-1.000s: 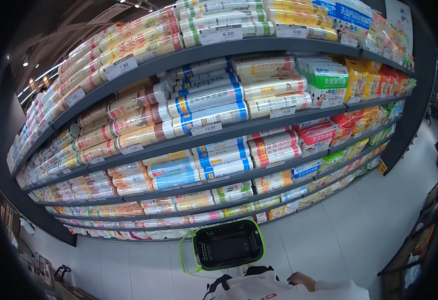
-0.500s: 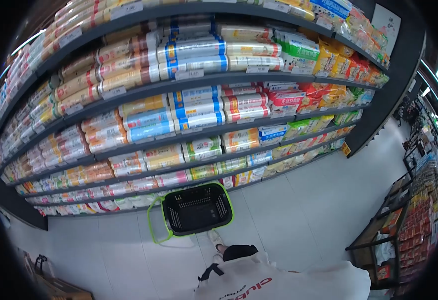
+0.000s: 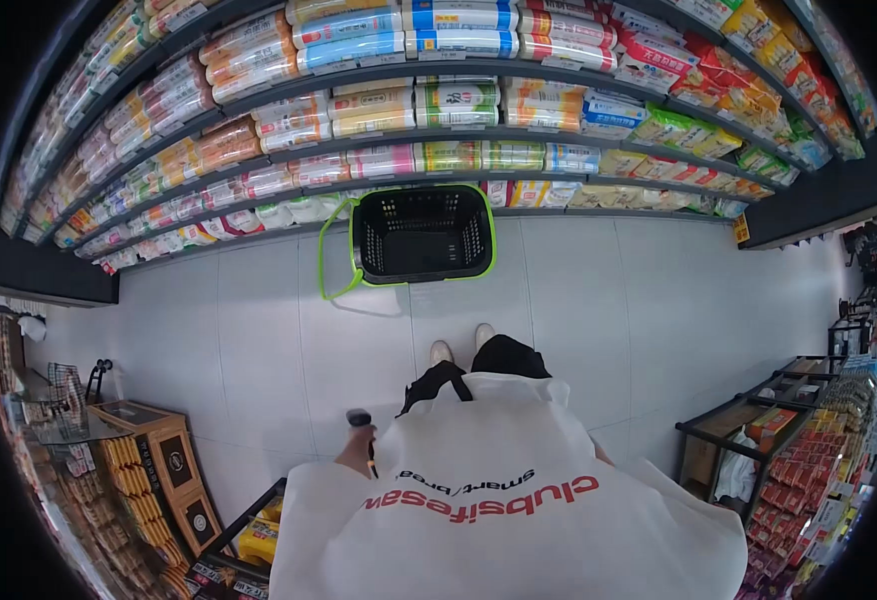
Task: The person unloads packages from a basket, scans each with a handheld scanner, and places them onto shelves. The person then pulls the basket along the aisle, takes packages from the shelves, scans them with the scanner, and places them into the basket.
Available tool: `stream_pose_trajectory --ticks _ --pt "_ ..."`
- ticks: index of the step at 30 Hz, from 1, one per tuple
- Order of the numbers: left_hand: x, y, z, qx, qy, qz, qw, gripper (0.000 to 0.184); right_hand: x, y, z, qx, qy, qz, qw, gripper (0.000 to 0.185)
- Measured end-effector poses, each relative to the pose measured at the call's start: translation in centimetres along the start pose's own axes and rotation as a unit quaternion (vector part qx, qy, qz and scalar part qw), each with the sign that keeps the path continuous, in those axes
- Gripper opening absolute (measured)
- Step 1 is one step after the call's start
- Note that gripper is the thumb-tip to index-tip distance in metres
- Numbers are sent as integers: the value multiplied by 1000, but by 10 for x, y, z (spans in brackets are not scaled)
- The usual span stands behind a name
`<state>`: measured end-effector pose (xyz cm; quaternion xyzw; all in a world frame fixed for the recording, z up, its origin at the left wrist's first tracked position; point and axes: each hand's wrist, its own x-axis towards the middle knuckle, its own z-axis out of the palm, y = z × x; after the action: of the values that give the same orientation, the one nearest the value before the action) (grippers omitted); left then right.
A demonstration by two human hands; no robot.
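Left hand [image 3: 357,446] newly appears, small dark blurred object [image 3: 359,416] at its fingers; whether gripped, cannot tell. Right hand now hidden, state unknown. Lime-green-rimmed black plastic basket [image 3: 425,245] remains on pale-grey tiled floor [image 3: 579,300], apart from the left hand; no handling shows.

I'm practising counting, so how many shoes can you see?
2: the left shoe and, slightly nearer the basket, the right shoe. Only their front parts show; any others may be hidden.
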<state>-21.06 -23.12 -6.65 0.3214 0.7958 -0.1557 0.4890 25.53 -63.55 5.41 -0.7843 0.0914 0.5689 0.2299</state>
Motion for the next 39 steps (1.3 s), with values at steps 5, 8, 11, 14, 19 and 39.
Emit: stream_pose_trajectory --ticks 5,8,11,14,19,39 --pt "-137 200 24 106 -77 492 861 34 19 -49 -36 -19 -6 -130 991 29" --pt "-201 241 52 57 -109 463 878 42 4 -81 -55 132 23 -67 989 31" --pt "-207 237 84 71 -69 467 879 43 16 -69 -81 128 19 -97 987 29" --pt "-182 188 108 24 -19 481 876 31 16 -41 -106 134 20 -74 988 31" --pt "-144 67 131 -47 17 240 969 18 57 65 -139 126 -18 9 992 29" --pt "-121 156 54 -14 36 249 968 21 170 -315 -25 -17 -82 -157 984 36"
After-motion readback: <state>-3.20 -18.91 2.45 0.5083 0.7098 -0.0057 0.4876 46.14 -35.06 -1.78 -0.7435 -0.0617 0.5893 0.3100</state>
